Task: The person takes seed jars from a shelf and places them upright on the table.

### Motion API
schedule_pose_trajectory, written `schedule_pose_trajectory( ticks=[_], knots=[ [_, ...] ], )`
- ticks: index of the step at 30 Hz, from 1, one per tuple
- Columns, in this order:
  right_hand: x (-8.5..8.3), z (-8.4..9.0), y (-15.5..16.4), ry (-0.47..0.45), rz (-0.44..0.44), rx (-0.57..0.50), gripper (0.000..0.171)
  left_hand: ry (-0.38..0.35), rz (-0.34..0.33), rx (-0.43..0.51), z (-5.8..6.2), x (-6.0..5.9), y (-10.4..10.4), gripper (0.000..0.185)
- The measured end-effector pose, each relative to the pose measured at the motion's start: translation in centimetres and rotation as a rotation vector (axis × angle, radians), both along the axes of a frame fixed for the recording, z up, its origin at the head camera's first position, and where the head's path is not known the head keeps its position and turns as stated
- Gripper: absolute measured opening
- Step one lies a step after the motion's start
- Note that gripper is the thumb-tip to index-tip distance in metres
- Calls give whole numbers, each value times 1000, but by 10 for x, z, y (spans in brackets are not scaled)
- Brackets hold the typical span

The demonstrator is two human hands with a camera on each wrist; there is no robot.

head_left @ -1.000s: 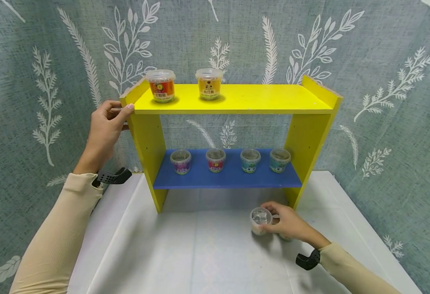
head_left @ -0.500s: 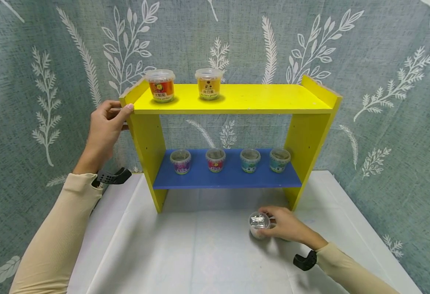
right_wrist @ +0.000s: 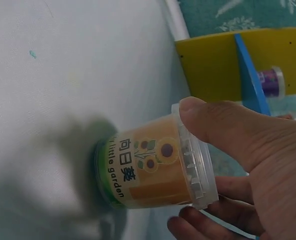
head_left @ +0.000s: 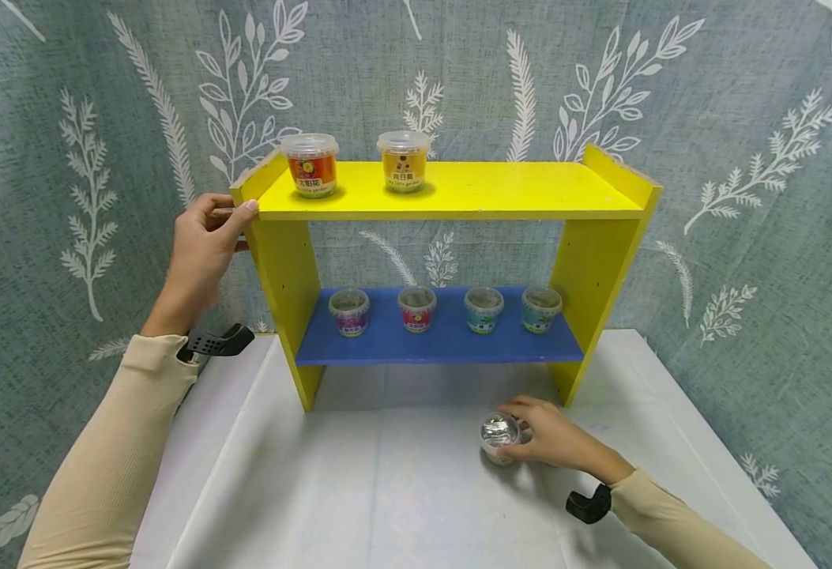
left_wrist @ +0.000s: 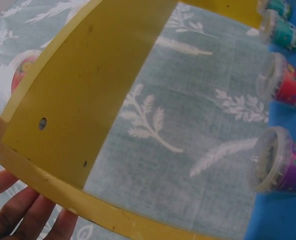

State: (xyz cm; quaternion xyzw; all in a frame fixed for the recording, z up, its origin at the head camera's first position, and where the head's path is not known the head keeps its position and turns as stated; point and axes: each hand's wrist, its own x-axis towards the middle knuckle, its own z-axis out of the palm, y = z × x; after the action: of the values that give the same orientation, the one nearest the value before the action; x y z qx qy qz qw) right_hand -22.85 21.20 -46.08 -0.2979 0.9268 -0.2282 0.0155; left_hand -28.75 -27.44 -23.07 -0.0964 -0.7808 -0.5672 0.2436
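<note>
At the upper left corner of the yellow shelf unit point(head_left: 451, 190), my left hand point(head_left: 202, 241) grips the side panel, thumb in front. In the left wrist view its fingers point(left_wrist: 18, 210) lie round the panel's edge. Low on the right, my right hand point(head_left: 554, 433) holds a small lidded plastic cup point(head_left: 498, 438) by its rim, over the white tabletop. Sunflowers and an orange-yellow label show on this cup point(right_wrist: 152, 167) in the right wrist view. Whether its base touches the table I cannot tell.
Red-labelled point(head_left: 312, 167) and yellow-labelled point(head_left: 404, 163) lidded cups stand on the top board. On the blue lower board point(head_left: 387, 348) are a purple cup point(head_left: 350, 314), a pink-red cup point(head_left: 417, 310) and two teal cups point(head_left: 483, 310). A patterned curtain point(head_left: 743, 237) hangs behind.
My right hand has shifted slightly left and nearer with the cup, whose lid now catches the light. A bit of another object beneath that hand no longer shows. The left hand stays put.
</note>
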Motion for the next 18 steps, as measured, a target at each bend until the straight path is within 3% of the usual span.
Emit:
schedule_pose_trajectory(
  ticks=[18],
  knots=[
    [0,7,6,-37,12,47,74,-6,10,-6,-1,-1,-1,46]
  ],
)
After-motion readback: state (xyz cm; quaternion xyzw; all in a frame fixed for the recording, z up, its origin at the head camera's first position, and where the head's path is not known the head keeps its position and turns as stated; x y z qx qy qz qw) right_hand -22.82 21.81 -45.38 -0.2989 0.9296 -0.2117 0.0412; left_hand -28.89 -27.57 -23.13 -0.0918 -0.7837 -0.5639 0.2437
